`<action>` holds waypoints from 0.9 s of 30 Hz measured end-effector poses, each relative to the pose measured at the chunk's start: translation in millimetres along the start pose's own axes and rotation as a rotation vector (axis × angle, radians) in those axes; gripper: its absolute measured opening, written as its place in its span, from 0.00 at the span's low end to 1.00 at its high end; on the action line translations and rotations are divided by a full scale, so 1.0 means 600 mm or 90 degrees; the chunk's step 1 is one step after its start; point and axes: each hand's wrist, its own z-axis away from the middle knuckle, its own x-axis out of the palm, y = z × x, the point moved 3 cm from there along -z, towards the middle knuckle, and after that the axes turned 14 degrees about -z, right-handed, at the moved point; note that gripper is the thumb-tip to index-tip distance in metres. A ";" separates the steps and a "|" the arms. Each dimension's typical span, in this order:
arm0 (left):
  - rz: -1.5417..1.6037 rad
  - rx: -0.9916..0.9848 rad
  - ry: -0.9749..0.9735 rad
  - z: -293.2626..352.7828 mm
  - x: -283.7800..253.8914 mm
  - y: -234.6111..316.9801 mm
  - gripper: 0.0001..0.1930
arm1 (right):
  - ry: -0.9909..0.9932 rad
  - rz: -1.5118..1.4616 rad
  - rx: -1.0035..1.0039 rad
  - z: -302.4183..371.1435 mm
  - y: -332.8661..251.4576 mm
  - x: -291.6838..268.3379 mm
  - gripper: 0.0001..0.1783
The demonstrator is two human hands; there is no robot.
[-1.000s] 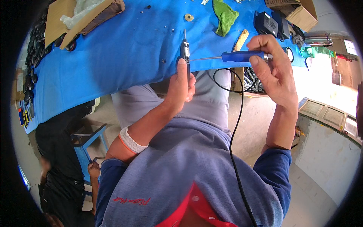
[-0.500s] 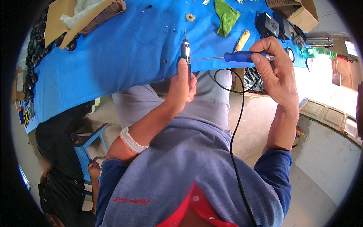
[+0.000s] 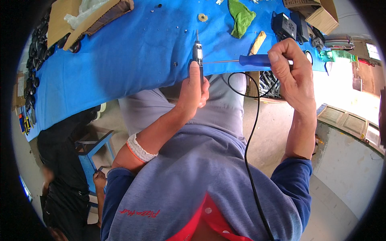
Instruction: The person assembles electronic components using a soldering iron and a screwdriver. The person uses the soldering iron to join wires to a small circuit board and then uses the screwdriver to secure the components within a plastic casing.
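My left hand (image 3: 194, 90) is closed around a slim black pen-like device (image 3: 197, 52), its thin metal tip pointing to the far side. Part of the device's casing is open and shows pale inner parts; its exact kind I cannot make out. A blue-handled screwdriver (image 3: 255, 60) lies level in my right hand (image 3: 293, 74), pinched near the handle's end between thumb and fingers. Its thin shaft reaches left, with the tip at the side of the device just above my left thumb.
Blue cloth covers the table (image 3: 132, 52). On it are a cardboard box (image 3: 96, 24), a green cloth (image 3: 240, 18), a tan ring (image 3: 202, 17) and black adapters (image 3: 286, 27). A black cable (image 3: 250, 148) hangs over my front. Another person (image 3: 64, 160) sits at the left.
My right thumb and fingers have shifted on the end of the screwdriver handle, which looks slightly turned. The left hand and the device have hardly moved.
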 end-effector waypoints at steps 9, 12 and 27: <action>-0.002 -0.030 0.011 -0.001 0.000 0.000 0.35 | 0.047 0.000 0.012 0.014 -0.011 0.010 0.11; 0.005 -0.028 0.001 -0.002 0.000 0.000 0.35 | 0.068 0.054 0.137 0.016 -0.015 0.006 0.13; 0.005 -0.008 -0.003 -0.001 -0.001 -0.001 0.34 | 0.082 0.006 0.053 0.012 -0.012 0.009 0.09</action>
